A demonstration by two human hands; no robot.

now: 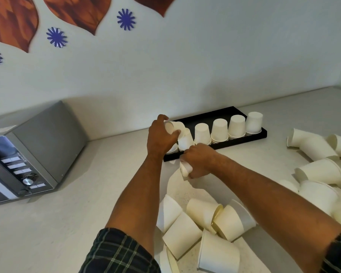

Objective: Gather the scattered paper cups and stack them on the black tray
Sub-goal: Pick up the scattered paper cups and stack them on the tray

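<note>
Two cups are gripped: one [173,127] by the left hand [160,135] over the tray [250,137], another [186,168], seemingly, by the right hand [200,160]; stacks [202,133] could be toppled.

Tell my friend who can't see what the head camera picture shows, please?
A person's left hand holds a paper cup over a black tray of upside-down cup stacks; the right hand grips another cup. Loose cups litter the counter beside a microwave.
</note>
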